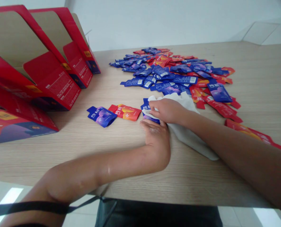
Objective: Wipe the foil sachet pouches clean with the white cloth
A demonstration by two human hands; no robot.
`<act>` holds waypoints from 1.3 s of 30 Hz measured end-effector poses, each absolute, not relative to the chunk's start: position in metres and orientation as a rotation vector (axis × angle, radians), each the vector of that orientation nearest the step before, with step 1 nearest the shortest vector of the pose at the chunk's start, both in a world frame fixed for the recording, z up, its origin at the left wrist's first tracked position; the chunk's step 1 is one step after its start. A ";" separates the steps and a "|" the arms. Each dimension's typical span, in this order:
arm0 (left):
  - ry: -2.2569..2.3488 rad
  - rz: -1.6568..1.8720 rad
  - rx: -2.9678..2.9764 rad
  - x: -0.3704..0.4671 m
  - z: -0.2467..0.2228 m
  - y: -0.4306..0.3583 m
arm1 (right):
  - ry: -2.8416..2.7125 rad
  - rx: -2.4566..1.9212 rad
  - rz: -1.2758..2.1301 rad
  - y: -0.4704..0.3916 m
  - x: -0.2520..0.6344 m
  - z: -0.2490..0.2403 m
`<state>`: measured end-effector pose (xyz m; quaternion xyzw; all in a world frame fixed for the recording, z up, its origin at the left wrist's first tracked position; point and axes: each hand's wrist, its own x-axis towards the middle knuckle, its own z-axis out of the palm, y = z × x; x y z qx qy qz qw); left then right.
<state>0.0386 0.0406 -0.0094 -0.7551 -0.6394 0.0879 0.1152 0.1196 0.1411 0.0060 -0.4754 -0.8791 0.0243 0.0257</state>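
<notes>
A white cloth [182, 130] is bunched under my right hand [167, 110], whose fingers are closed on it and press it over a blue sachet [145, 102] on the table. My left hand [156, 132] grips the lower edge of that same sachet, its fingers partly hidden by my right hand. Left of them lie a red-orange sachet [126, 113] and another blue sachet [102, 116], both flat with their printed fronts up and slightly overlapping.
Behind my hands spreads a loose pile of blue and red sachets [164, 71], with strays at the right, one partly behind my right forearm. Several open red cardboard boxes [57, 83] stand on the left of the wooden table [83, 138]. A white wall rises behind.
</notes>
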 end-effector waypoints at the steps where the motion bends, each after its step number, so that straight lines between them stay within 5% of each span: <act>1: -1.883 0.252 -2.208 0.039 -0.009 0.041 | -2.705 -1.490 0.062 0.144 0.122 0.005; 39: -1.876 0.192 -2.190 0.038 -0.014 0.039 | -2.654 -1.598 0.020 0.151 0.131 0.002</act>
